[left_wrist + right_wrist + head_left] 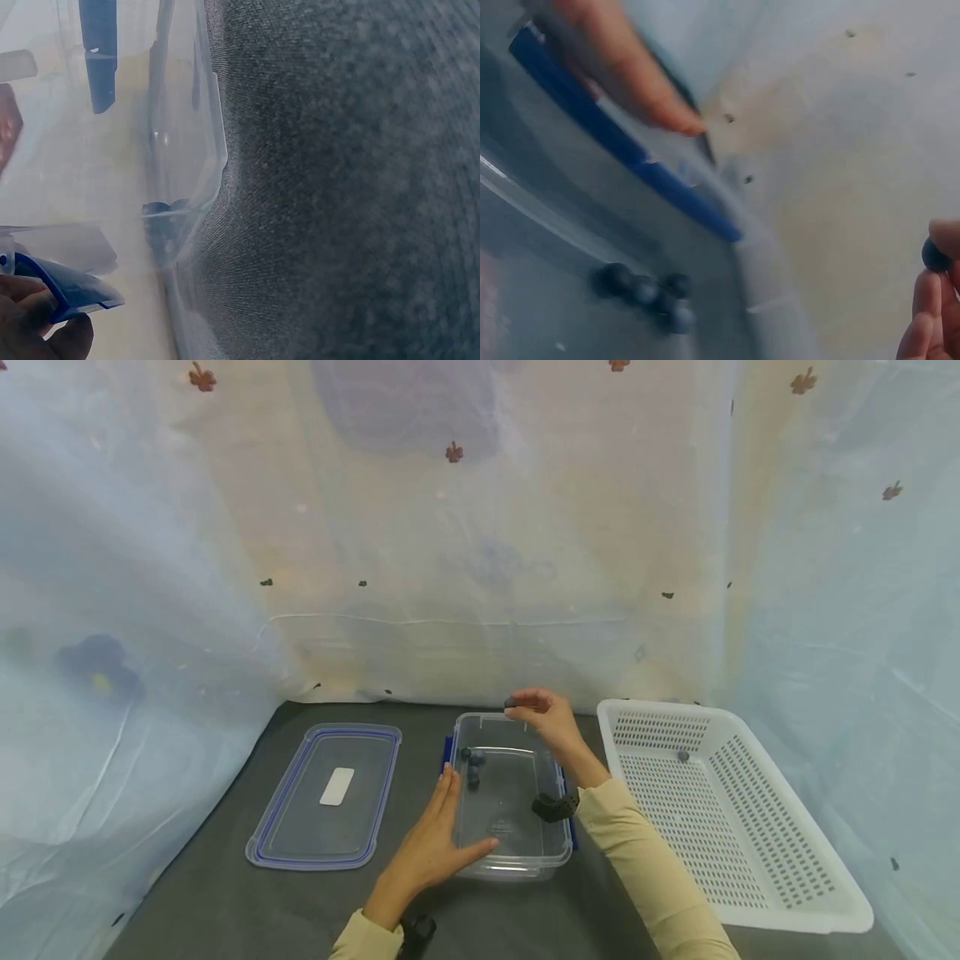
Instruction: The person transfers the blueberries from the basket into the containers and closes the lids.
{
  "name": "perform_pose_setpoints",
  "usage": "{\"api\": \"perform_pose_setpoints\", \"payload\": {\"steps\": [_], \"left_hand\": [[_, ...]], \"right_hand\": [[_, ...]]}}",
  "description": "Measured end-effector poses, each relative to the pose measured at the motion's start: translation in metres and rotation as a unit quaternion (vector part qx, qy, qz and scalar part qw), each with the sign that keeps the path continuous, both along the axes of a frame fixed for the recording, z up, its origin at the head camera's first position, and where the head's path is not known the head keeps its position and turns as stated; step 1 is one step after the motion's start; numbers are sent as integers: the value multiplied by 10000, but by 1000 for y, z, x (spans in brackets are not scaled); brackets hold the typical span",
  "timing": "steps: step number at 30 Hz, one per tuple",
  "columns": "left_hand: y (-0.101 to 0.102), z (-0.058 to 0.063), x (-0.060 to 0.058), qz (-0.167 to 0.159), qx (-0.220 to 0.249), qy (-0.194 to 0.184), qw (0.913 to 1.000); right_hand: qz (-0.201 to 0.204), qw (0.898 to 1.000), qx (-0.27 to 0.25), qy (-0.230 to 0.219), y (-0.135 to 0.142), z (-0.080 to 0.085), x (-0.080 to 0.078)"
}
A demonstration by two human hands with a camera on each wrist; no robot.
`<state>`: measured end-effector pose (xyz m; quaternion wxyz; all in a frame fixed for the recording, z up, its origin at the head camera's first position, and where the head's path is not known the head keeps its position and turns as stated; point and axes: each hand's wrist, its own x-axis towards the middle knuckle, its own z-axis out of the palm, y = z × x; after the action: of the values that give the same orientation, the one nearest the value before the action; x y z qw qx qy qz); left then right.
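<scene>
My right hand (546,717) pinches a blueberry (934,256) between thumb and fingertips, over the far rim of a clear plastic container (517,810). Several dark blueberries (474,767) lie together inside, toward the container's left side. At that side is my left hand (431,852), its fingers straight along the wall and its thumb spread over the near end. The left wrist view has its fingertips against a blue latch (75,289) that hangs out from the container. In the right wrist view the left hand's fingers (641,82) show beside the blue latch edge.
To the right stands a white perforated basket (795,810) with one blueberry (683,756) in it. A clear lid with a blue seal (330,827) and a white label lies on the dark cloth at left. A pale patterned sheet (480,652) hangs behind and at both sides.
</scene>
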<state>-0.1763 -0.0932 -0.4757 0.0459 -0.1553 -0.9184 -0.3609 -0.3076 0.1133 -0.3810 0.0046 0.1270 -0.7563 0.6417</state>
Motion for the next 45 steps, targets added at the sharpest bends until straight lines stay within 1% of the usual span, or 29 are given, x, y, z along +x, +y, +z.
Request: {"api": "perform_pose_setpoints", "payload": {"steps": [4,7,11,17,19,25,33,39,45], "left_hand": [[-1,-1,0,0,54,-51,10000],[-1,-1,0,31,44,-46,10000],[-1,0,-1,55,40,3,10000],[1,-1,-1,66,53,77,9999],[1,-1,-1,67,59,88,9999],[1,-3,-1,80,119,126,9998],[2,-4,0,96,143,131,9998],[2,-4,0,118,163,81,9998],[2,-3,0,136,138,75,9998]], "right_hand": [[75,9997,110,-227,-16,-16,-5],[9,9990,234,-373,-27,-27,-10],[-276,9967,546,-528,-38,-41,-17],[-639,9926,868,-565,-49,-59,-25],[-697,9921,892,-542,-51,-63,-28],[-771,9877,1326,-285,-55,-74,-31],[-838,9832,1580,-358,-58,-92,-31],[-746,9821,1724,-149,-59,-97,-30],[-725,9805,1819,-142,-59,-99,-28]]}}
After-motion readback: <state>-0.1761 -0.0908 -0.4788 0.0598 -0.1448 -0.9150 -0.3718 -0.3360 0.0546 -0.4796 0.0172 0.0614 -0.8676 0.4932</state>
